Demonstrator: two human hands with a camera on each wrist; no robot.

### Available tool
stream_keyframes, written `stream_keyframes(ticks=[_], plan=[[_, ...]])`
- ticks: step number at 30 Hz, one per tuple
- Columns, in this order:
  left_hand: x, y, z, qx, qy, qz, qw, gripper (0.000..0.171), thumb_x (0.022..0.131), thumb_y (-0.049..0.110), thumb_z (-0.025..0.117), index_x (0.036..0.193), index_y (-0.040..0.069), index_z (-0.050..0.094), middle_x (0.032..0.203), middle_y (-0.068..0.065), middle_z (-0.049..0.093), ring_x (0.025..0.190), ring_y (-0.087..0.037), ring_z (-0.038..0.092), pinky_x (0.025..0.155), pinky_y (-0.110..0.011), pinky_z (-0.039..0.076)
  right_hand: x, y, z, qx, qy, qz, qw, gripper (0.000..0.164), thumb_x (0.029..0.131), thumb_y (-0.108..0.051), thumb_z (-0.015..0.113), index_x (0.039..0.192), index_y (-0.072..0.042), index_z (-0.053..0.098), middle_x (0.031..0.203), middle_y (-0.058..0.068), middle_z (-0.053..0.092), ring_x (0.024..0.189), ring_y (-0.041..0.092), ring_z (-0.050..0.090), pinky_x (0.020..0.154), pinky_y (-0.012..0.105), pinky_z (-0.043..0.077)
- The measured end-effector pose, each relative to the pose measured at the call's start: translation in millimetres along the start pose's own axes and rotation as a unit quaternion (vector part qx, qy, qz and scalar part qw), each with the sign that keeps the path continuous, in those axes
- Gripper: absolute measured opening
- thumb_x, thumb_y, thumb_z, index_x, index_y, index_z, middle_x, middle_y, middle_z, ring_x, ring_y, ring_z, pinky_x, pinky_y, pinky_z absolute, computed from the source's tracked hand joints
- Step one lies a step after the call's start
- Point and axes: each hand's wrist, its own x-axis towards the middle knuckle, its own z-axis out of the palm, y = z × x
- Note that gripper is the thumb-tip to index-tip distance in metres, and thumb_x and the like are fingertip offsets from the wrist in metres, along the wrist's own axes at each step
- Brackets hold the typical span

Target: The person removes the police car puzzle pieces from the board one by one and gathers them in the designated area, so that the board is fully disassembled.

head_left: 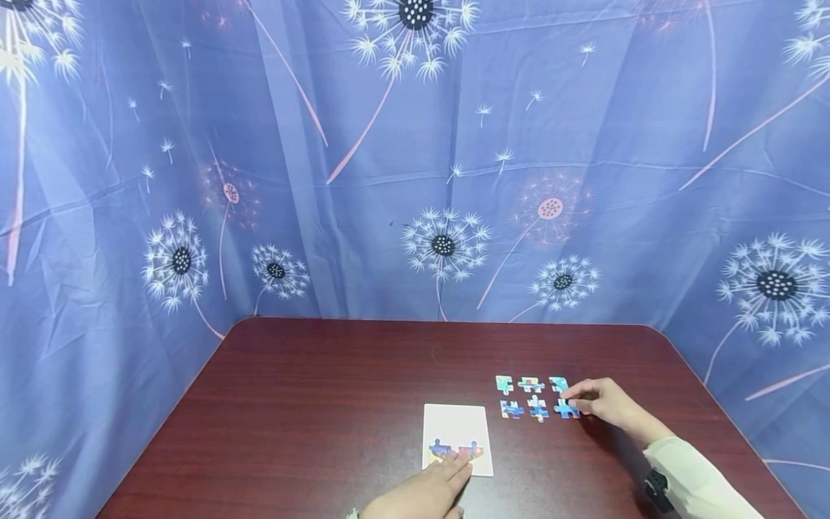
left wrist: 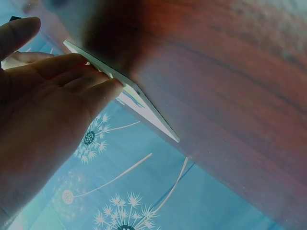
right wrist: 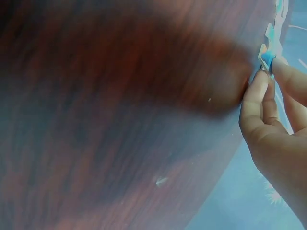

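A white puzzle board (head_left: 456,422) lies on the table with two joined-edge pieces along its lower part, a blue puzzle piece (head_left: 439,448) on the left and a multicoloured puzzle piece (head_left: 475,450) on the right. My left hand (head_left: 424,494) rests its straight fingers on the board's lower part, partly covering these pieces. In the left wrist view the fingertips (left wrist: 114,86) lie along the board's edge. At the right, my right hand (head_left: 606,405) pinches a blue puzzle piece (right wrist: 267,58) between thumb and fingers, at the lower right of a loose group.
Several other pieces lie in two rows right of the board, among them a corner piece (head_left: 503,384), an edge piece (head_left: 531,385) and a blue piece (head_left: 537,409). The dark red table (head_left: 311,404) reaches back to a blue dandelion-print curtain (head_left: 363,238).
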Motion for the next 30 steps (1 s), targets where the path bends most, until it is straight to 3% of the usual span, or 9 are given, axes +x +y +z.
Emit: stream_keyframes(ticks=[8, 16, 21, 30], plan=[[1.1, 0.2, 1.8, 0.027, 0.014, 0.016, 0.9994, 0.052, 0.096, 0.03, 0.052, 0.138, 0.001, 0.049, 0.147, -0.01, 0.044, 0.137, -0.018, 0.038, 0.106, -0.029, 0.038, -0.7, -2.6, 4.1, -0.024, 0.015, -0.023, 0.999, 0.016, 0.086, 0.0, 0.066, 0.1, 0.005, 0.07, 0.095, 0.015, 0.066, 0.063, 0.013, 0.051, 0.053, 0.027, 0.046], [1.9, 0.7, 1.6, 0.007, -0.003, -0.006, 1.0, 0.054, 0.095, 0.031, 0.053, 0.141, 0.003, 0.046, 0.15, -0.01, 0.039, 0.139, -0.019, 0.035, 0.108, -0.03, 0.037, 0.9, -0.7, 6.2, -0.052, 0.029, -0.04, 0.997, 0.011, 0.085, 0.002, 0.067, 0.095, 0.003, 0.071, 0.087, 0.008, 0.065, 0.068, 0.014, 0.051, 0.055, 0.025, 0.043], [2.6, 1.1, 2.1, -0.009, -0.018, -0.018, 0.9996, 0.055, 0.097, 0.033, 0.051, 0.143, 0.004, 0.044, 0.152, -0.009, 0.035, 0.14, -0.02, 0.033, 0.107, -0.032, 0.037, 2.6, 1.0, 6.5, -0.048, 0.031, -0.022, 0.998, 0.012, 0.085, 0.001, 0.067, 0.096, 0.001, 0.072, 0.088, 0.007, 0.065, 0.068, 0.014, 0.05, 0.056, 0.025, 0.042], [3.0, 1.8, 1.8, 0.007, -0.01, -0.014, 0.9998, 0.056, 0.097, 0.035, 0.051, 0.143, 0.004, 0.044, 0.153, -0.01, 0.034, 0.14, -0.021, 0.032, 0.109, -0.032, 0.035, 1.9, -3.5, 2.9, -0.046, 0.034, -0.017, 0.998, 0.014, 0.086, 0.0, 0.067, 0.1, 0.002, 0.071, 0.095, 0.012, 0.067, 0.07, 0.016, 0.053, 0.056, 0.026, 0.046]])
